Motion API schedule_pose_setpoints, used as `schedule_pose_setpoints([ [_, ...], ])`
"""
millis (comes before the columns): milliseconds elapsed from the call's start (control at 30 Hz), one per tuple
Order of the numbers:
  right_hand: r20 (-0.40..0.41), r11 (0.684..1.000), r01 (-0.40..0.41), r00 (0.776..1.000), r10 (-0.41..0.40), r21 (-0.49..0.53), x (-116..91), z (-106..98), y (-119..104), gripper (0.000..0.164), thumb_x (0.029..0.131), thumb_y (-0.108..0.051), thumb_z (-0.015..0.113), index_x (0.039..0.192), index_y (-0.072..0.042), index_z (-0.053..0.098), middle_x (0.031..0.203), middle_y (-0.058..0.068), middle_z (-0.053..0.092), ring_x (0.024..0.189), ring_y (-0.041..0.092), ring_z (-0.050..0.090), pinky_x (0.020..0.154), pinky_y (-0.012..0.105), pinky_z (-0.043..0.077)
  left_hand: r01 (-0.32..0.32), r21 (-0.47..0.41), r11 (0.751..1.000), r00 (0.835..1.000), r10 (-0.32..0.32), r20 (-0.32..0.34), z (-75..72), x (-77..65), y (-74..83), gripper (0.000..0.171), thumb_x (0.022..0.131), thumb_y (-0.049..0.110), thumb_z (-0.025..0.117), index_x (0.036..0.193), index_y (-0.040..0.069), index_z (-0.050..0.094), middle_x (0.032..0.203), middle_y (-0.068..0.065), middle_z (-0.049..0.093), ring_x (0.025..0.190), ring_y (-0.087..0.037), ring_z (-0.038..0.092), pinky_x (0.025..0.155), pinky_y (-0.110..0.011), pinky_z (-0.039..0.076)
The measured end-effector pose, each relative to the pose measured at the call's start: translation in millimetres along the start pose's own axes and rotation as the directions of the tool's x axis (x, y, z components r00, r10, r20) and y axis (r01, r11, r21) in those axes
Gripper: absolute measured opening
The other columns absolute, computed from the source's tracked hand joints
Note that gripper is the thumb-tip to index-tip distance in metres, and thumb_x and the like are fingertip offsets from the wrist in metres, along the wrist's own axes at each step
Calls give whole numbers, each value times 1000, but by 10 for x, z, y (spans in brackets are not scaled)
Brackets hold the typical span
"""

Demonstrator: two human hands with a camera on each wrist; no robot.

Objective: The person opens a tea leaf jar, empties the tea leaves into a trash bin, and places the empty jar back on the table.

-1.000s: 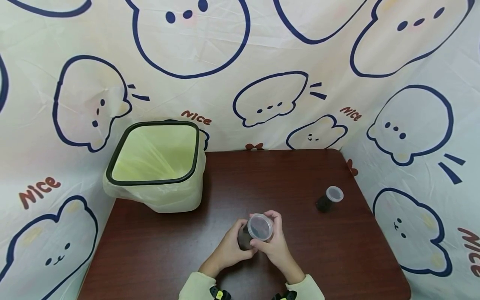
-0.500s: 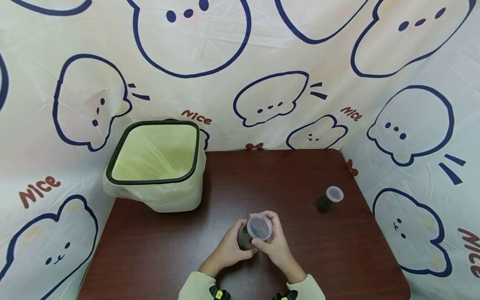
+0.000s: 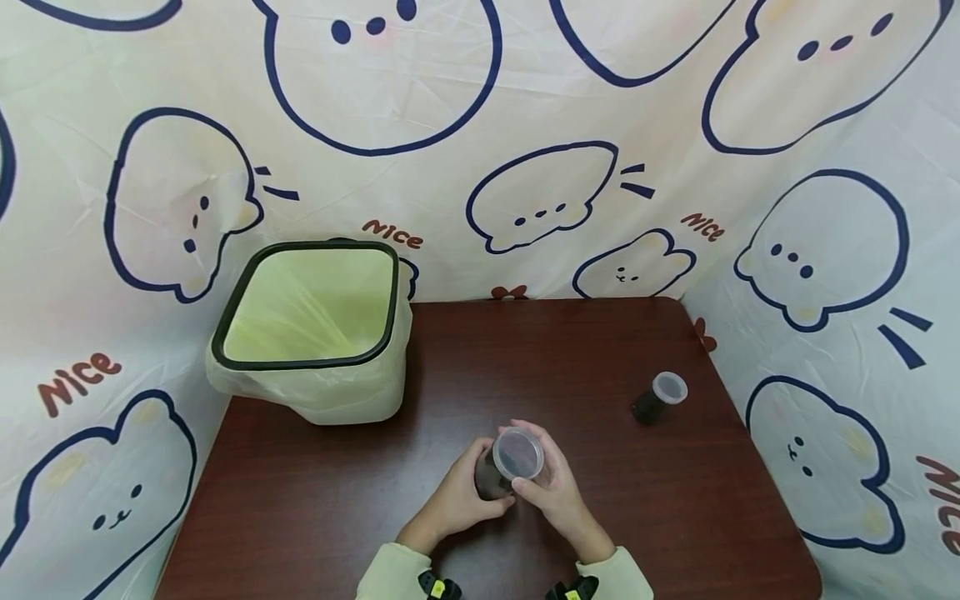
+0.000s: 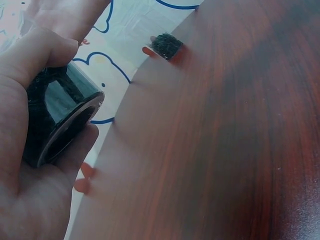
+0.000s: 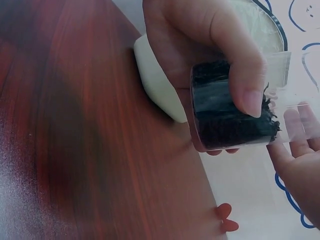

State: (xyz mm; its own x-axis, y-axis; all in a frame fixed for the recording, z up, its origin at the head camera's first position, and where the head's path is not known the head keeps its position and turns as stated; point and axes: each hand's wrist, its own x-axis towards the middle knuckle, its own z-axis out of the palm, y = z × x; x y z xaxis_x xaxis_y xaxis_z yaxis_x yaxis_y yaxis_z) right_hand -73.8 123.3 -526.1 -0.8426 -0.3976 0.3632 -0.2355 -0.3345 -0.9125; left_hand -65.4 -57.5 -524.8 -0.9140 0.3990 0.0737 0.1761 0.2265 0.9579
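Note:
A clear plastic jar with a translucent lid (image 3: pixel 518 454) is held between both hands over the table, tilted slightly. Dark shredded flakes (image 5: pixel 215 107) fill its lower part, and its upper part is see-through. My left hand (image 3: pixel 457 500) grips the jar's lower body, its thumb lying across the dark contents in the right wrist view. Around the upper part at the lid curls my right hand (image 3: pixel 558 496), thumb at the near side of the rim. The left wrist view shows the jar's round base (image 4: pixel 72 127) turned toward the table.
A second, similar jar (image 3: pixel 658 397) with dark contents stands at the table's right. At the back left is a pale lined bin (image 3: pixel 352 396) with a dark rim. The brown table (image 3: pixel 600 350) meets a cartoon-printed cloth (image 3: pixel 420 192) behind and at the sides.
My right thumb has slid a little to the right along the rim, and the right fingers have shifted slightly left behind the lid. My left hand keeps its grip.

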Motion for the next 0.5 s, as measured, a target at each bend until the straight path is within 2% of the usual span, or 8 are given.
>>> schedule_pose_setpoints([
  [167, 17, 1000, 1, 1000, -2, 10, -5, -7, 1, 65, 87, -1, 61, 141, 8, 25, 134, 41, 32, 125, 43, 37, 102, 41, 35, -3, 1, 1000, 1000, 3, -5, 2, -3, -6, 64, 70, 10, 80, 123, 6, 45, 113, -3, 60, 100, -13, 54, 88, -30, 41],
  [267, 27, 1000, 16, 999, -17, 19, -11, -7, 20, 71, 87, -9, 65, 142, 8, 21, 134, 38, 35, 124, 40, 38, 102, 41, 34, -3, -3, 1000, 1000, 3, -4, 4, -3, -11, 63, 70, 10, 80, 123, 6, 45, 114, -2, 60, 100, -12, 54, 88, -30, 41],
  [400, 11, 1000, 16, 1000, -16, 5, -18, 4, 40, 84, 84, -19, 70, 144, 4, 15, 135, 29, 40, 125, 38, 39, 104, 39, 32, -3, -13, 1000, 1000, 3, -3, 3, -2, -7, 63, 71, 11, 80, 123, 5, 45, 116, -3, 59, 102, -12, 54, 90, -31, 40],
  [500, -17, 1000, 8, 1000, -8, -2, -21, 16, 49, 90, 82, -19, 73, 145, 2, 12, 135, 28, 42, 124, 37, 40, 104, 39, 32, -5, -16, 1000, 1000, 5, -3, 2, -2, -1, 63, 71, 10, 80, 123, 4, 45, 116, -5, 59, 103, -12, 53, 90, -31, 40],
])
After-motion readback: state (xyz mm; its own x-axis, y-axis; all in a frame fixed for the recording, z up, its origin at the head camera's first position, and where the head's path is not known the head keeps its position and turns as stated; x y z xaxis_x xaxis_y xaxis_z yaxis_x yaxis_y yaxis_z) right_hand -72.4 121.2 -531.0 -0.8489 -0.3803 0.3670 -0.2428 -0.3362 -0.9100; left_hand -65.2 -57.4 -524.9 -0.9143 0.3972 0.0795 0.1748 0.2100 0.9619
